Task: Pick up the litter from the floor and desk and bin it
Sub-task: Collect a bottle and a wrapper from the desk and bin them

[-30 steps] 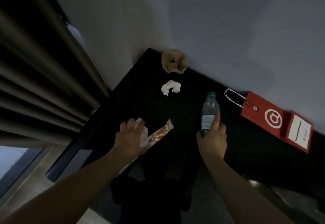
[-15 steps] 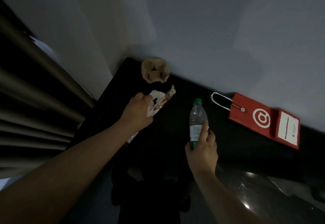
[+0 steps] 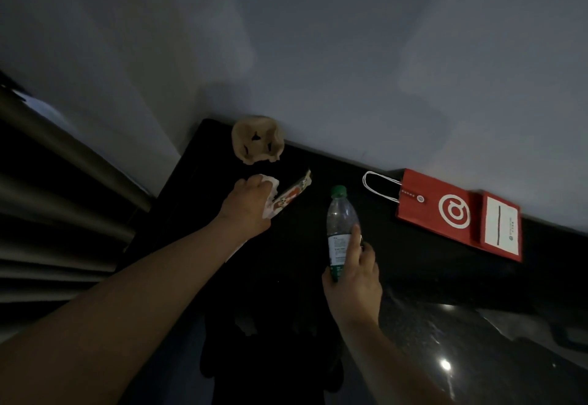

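The worry from where I stand is the left hand [image 3: 251, 207]: it is crowded. It grips a printed snack wrapper [image 3: 288, 196] with a wad of white tissue [image 3: 272, 181] bunched against it, and more white paper pokes out below the wrist. The crumpled brown paper tray [image 3: 257, 143] lies just beyond those knuckles, at the far corner of the dark desk [image 3: 197, 181] against the wall. If that hand loosens to gather the tray too, I reckon the wrapper, which juts out past the fingers, slides free first. The tray is bulky and springy, so a partial pinch may not keep it.

The right hand [image 3: 353, 280] is wrapped round the bottom end of a clear plastic bottle [image 3: 339, 223] with a green cap, forefinger laid straight up the label, the other fingers curled behind. Held that low, the bottle could swing or twist out if the hand reaches for anything else.

The red paper bag [image 3: 445, 210] lies flat to the right, near the wall and well apart from both hands; whether it counts as litter I cannot tell. No bin is in sight, so both loads have some carrying ahead
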`<state>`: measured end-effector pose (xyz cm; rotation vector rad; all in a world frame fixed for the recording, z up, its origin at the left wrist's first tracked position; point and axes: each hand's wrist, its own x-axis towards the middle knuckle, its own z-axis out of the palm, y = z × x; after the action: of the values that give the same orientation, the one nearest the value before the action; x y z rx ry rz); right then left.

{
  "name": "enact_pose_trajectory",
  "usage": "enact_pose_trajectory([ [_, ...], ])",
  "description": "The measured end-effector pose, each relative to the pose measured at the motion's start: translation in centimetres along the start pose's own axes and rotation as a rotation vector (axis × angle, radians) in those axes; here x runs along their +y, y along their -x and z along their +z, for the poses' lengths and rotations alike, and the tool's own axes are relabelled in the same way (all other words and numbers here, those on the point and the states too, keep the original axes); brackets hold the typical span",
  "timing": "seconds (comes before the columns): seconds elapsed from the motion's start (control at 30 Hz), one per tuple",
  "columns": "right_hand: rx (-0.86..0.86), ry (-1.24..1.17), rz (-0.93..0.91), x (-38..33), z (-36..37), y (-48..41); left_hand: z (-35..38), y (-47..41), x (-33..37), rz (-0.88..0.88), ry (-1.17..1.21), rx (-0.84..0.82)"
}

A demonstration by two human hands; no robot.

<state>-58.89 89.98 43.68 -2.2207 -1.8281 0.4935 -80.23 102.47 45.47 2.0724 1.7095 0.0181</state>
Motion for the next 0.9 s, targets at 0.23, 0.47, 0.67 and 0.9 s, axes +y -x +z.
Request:
enact_pose_trajectory([
  [0.23,0.001,-0.002,0.008,0.1,0.2,-0.1,0.2,0.1,0.0,-0.038,-0.062,-0.012],
  [0.47,-0.008,-0.017,0.012,0.2,0.1,-0.1,0.4,1.7,-0.3,-0.066,-0.091,-0.031],
  [0.67,-0.026,-0.024,0.015,0.1,0.0,-0.2,1.8,3.8,-0.7,-0.113,-0.059,-0.040],
  [0.9,-0.155,-0.193,0.127,0.4,-1.7,-0.3,1.8,8.0,-1.0,-0.285,0.233,-0.008],
])
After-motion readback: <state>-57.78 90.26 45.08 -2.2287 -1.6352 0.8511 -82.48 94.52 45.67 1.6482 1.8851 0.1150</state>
